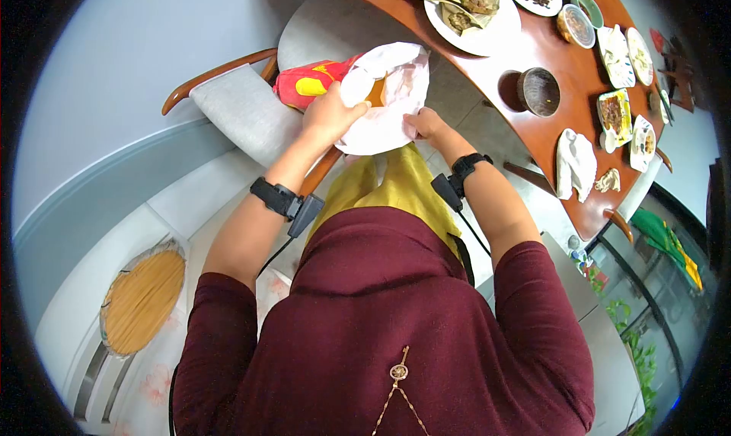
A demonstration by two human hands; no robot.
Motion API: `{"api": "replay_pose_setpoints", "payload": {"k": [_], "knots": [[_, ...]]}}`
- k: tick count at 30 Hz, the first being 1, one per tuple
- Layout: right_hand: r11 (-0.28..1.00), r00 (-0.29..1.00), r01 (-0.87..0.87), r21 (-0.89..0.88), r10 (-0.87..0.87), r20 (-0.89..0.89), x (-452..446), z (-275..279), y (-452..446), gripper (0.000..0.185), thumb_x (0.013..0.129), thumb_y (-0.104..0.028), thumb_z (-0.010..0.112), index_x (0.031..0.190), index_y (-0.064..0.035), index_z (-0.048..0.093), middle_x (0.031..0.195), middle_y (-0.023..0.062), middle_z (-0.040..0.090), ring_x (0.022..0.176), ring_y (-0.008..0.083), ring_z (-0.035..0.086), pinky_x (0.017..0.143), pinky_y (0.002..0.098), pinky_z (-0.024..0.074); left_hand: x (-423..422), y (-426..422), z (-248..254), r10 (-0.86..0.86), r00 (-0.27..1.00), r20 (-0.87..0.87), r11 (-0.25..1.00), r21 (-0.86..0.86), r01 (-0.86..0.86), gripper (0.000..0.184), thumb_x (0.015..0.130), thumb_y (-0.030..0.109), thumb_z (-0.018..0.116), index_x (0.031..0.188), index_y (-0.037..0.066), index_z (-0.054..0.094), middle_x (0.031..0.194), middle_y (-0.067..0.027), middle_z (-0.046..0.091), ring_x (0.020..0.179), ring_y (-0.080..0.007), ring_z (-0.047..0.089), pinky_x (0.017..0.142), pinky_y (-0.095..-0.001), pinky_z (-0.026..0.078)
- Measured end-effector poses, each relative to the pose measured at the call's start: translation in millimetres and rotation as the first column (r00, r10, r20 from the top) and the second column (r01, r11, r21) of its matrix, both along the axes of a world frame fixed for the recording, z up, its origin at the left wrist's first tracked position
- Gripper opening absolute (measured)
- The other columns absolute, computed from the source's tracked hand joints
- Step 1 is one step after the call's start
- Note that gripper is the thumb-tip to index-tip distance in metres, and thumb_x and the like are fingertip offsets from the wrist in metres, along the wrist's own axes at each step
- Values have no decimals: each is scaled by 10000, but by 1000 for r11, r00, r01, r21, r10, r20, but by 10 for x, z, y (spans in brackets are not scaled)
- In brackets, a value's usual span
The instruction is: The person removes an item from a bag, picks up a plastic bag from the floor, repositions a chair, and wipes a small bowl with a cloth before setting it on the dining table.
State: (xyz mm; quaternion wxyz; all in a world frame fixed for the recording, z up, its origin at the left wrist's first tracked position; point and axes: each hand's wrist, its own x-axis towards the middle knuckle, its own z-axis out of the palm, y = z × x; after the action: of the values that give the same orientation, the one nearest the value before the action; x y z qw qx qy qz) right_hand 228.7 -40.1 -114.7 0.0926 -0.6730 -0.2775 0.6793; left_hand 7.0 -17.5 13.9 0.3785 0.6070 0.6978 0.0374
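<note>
A crinkled white bag [403, 70] is held up in front of me, its mouth spread wide. My left hand [329, 118] grips the bag's near left edge, thumb on top. On the right side, my right hand [429, 123] pinches the rim with curled fingers. Something orange-brown [377, 92] shows inside the bag; its kind I cannot make out. Just beyond my left hand, a red package with a yellow patch [308, 84] lies on the grey chair seat [240, 105], partly covered by the bag.
The brown wooden table [487, 74] bears a white plate [499, 40] with leaf-wrapped food, a dark bowl [539, 92], a white cloth [576, 164] and several dishes. The chair's wooden armrest [217, 72] stands at the left. A woven oval mat [145, 299] sits lower left.
</note>
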Motion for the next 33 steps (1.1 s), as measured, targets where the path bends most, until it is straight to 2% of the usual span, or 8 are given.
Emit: {"api": "replay_pose_setpoints", "payload": {"k": [4,7,8,11,13,21,31,33], "knots": [[998,998,-33,48,35,-50,-83,55,41,269,795,-149,596,928,86,598,787,106,629,656,203,606,529,335,479,-357,132,-265,193,959,209,979,25,-203,519,719,332,639,1085,-15,518,933,-201,626,841,-294,625,735,-367,486],[911,930,-365,193,345,131,-273,179,90,373,764,-280,603,894,69,621,778,158,650,672,235,638,634,347,493,-676,121,-256,320,890,325,944,-30,-329,478,728,276,633,1100,-9,538,937,-160,636,830,-236,628,726,-324,480],[886,895,-437,157,411,171,-335,260,110,405,747,-319,603,890,59,626,826,190,648,745,271,644,725,354,483,-775,103,-255,318,891,324,945,-31,-326,478,728,276,633,1100,-9,538,937,-160,636,830,-236,628,726,-324,480],[847,858,-502,176,461,228,-486,163,64,426,744,-346,601,894,51,628,844,197,645,814,298,633,768,374,472,-961,-14,-230,404,872,276,914,-83,-397,448,739,263,628,1097,5,551,960,-123,631,853,-199,609,744,-294,464],[846,850,-512,147,476,224,-507,140,46,439,743,-357,599,907,49,627,864,206,640,874,318,615,801,391,458,-944,-48,-149,433,861,267,901,-148,-407,465,744,274,630,1114,7,540,987,-134,621,887,-201,599,767,-291,455],[884,892,-449,130,435,124,-478,154,85,357,749,-308,631,871,27,630,749,127,656,666,225,638,650,331,491,-909,-58,-106,408,887,218,913,-111,-393,503,756,317,627,1124,-10,522,1005,-161,611,918,-229,590,793,-308,444],[881,891,-454,133,443,103,-482,86,82,346,760,-290,620,869,38,625,732,120,655,661,217,637,645,331,487,-941,-74,-190,461,859,224,886,-174,-430,525,760,331,630,1134,-13,498,1013,-154,601,908,-222,584,787,-303,445],[875,885,-465,136,454,108,-474,91,79,349,763,-294,616,872,37,626,730,119,655,663,215,638,646,330,487,-920,-74,-155,441,864,245,897,-152,-415,474,797,323,610,1099,-26,501,972,-132,602,863,-184,583,756,-286,458]]}}
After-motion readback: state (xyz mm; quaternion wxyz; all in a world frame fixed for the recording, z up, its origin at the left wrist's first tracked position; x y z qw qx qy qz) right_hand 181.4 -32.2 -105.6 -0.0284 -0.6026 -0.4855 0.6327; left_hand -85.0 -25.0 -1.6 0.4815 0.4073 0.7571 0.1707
